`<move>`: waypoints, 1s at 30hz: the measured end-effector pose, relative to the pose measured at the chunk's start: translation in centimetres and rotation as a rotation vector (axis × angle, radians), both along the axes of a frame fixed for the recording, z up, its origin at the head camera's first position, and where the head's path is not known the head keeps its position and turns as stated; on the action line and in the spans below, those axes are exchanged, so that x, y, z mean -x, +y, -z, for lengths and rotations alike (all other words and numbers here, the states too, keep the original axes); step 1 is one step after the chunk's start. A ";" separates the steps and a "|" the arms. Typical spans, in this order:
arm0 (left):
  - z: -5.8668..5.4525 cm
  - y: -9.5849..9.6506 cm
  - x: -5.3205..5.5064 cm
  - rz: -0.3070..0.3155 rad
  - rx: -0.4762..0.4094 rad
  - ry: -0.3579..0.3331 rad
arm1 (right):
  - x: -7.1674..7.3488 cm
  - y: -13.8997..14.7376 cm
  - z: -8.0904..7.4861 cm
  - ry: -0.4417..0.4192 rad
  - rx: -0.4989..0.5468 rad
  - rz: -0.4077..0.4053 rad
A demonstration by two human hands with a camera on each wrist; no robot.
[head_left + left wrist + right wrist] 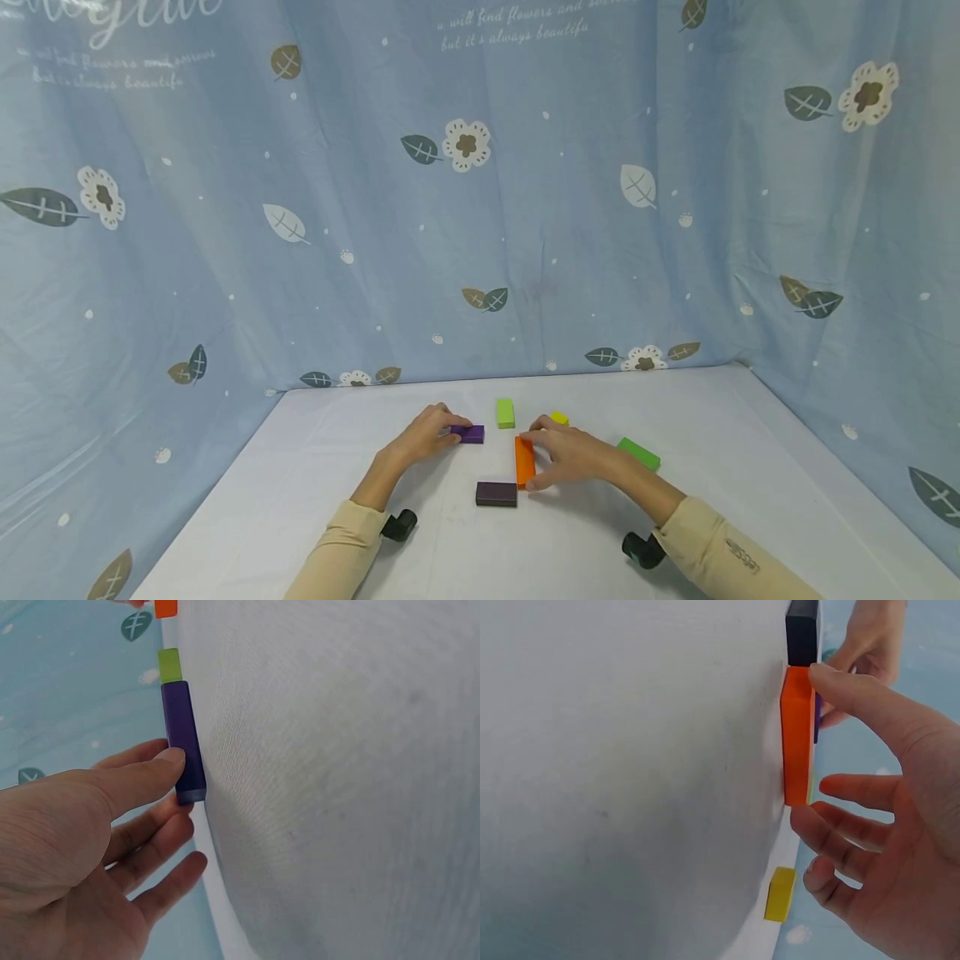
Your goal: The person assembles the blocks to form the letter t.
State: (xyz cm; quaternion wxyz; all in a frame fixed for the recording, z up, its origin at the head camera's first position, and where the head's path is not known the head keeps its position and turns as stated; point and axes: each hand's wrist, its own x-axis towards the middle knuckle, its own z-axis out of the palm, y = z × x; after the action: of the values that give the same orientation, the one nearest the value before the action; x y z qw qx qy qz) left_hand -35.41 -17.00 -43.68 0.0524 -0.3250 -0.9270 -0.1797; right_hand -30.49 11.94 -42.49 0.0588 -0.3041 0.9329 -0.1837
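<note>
- Here's my left hand (426,433), thumb and fingers pinching the left end of the purple block (472,435), at 10 o'clock from the orange block (524,463); purple points to 3 o'clock, long axis 9-to-3.
- Dark block (497,495), 7 o'clock from orange, lying 9-to-3.
- Lime block (506,414), 11 o'clock, lying 12-to-6.
- Now orange itself, long axis 12-to-6, my right hand (576,454) pinching it lengthwise, thumb nearest me.
- Yellow block (559,417), 1 o'clock.
- Green block (639,454), 3 o'clock, slanting 10-to-4.
</note>
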 end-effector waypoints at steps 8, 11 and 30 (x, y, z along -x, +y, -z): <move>0.1 0.0 0.2 0.008 -0.007 -0.001 | -0.3 0.0 0.0 0.037 -0.001 -0.011; 0.1 0.1 0.2 0.002 -0.008 -0.011 | -0.4 0.0 0.1 0.045 0.001 -0.022; 0.0 0.1 0.1 -0.018 -0.006 -0.027 | -0.3 0.0 0.2 0.038 -0.026 -0.025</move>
State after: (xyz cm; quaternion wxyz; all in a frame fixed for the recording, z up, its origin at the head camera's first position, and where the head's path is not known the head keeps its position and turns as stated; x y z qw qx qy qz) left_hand -35.48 -16.88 -43.72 0.0426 -0.3143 -0.9299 -0.1862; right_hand -30.20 11.90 -42.74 0.0474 -0.3183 0.9323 -0.1650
